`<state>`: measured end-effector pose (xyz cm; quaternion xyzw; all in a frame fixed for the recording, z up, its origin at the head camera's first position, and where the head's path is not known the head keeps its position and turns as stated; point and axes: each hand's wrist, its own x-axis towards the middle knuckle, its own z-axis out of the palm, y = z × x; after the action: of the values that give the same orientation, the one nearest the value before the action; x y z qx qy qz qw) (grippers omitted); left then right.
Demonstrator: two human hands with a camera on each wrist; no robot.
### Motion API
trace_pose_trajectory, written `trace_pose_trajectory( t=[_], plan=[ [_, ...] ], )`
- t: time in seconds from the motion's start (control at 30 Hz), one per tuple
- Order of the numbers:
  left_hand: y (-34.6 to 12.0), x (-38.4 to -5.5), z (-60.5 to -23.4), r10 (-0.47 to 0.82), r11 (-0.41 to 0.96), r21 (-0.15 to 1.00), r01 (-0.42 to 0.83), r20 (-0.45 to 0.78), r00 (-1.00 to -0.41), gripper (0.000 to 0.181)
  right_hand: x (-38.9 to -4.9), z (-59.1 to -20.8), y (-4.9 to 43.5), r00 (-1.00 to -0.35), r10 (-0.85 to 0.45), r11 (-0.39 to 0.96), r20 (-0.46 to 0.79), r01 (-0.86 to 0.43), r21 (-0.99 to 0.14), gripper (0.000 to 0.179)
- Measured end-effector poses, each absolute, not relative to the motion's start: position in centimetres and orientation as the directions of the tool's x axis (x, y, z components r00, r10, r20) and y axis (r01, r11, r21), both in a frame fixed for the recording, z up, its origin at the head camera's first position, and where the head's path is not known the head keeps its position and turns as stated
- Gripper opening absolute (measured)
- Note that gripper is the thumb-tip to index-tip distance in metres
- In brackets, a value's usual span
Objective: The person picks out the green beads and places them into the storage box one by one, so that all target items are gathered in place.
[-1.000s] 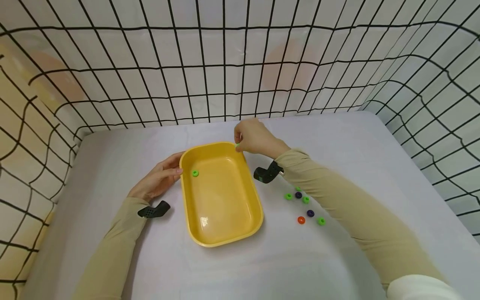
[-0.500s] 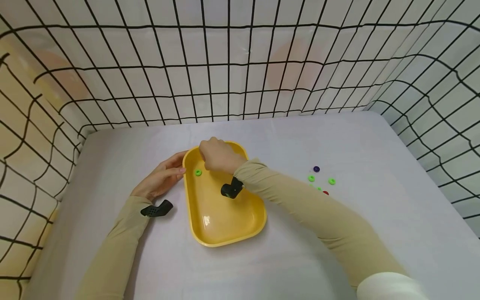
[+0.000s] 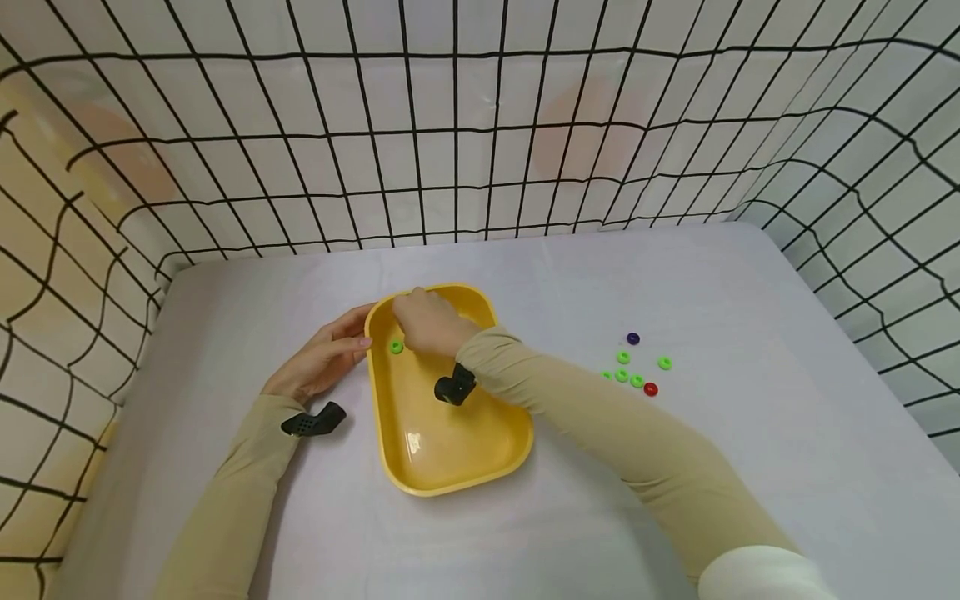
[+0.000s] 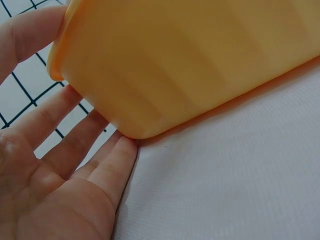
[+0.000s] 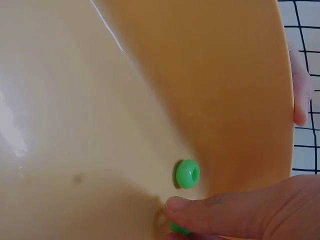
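Observation:
A yellow tray [image 3: 442, 437] stands on the white cloth in front of me. My left hand [image 3: 322, 358] rests against its outer far-left side, thumb tip at the rim and straight fingers [image 4: 75, 145] along the outer wall. Inside the far-left corner lies a green ring-shaped bead [image 5: 188, 174]. My right hand [image 3: 431, 323] reaches into the tray just to the right of that bead. In the right wrist view its thumb and a finger pinch another green bead [image 5: 179, 228], mostly covered by the thumb; the head view hides this one.
Right of the tray lie loose beads: a dark purple bead [image 3: 633, 338], a red bead [image 3: 651, 389] and several green beads [image 3: 623, 357]. My right sleeve [image 3: 600, 433] hides the cloth below them. A black wire grid [image 3: 450, 133] rises behind and at both sides.
My right hand has moved left from the tray's far-right corner into its far-left part, carrying the green bead. Its forearm now uncovers other loose beads. The left hand stays at the tray.

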<state>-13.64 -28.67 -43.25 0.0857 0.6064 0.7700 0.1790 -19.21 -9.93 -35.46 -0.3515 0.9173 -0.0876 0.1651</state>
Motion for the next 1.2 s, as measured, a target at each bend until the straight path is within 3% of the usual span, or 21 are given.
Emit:
trace_pose_trajectory(
  t=[0.5, 0.93, 1.2],
  plan=[
    [-28.1, -13.8, -43.5, 0.387, -0.205, 0.963, -0.177, -0.086, -0.918, 0.048, -19.1, -36.1, -9.3, -0.711, -0.652, 0.757, -0.263, -0.592, -0.276, 0.011],
    [-28.2, -13.7, -43.3, 0.378, -0.184, 0.968, -0.173, -0.093, -0.921, 0.046, -18.9, -36.0, -9.2, -0.710, -0.656, 0.754, -0.256, -0.605, -0.254, 0.020],
    [-28.6, -13.6, -43.2, 0.374, -0.159, 0.971, -0.180, -0.110, -0.921, 0.047, -19.5, -33.1, -8.3, -0.699, -0.685, 0.725, -0.204, -0.627, -0.285, 0.006]
  ],
)
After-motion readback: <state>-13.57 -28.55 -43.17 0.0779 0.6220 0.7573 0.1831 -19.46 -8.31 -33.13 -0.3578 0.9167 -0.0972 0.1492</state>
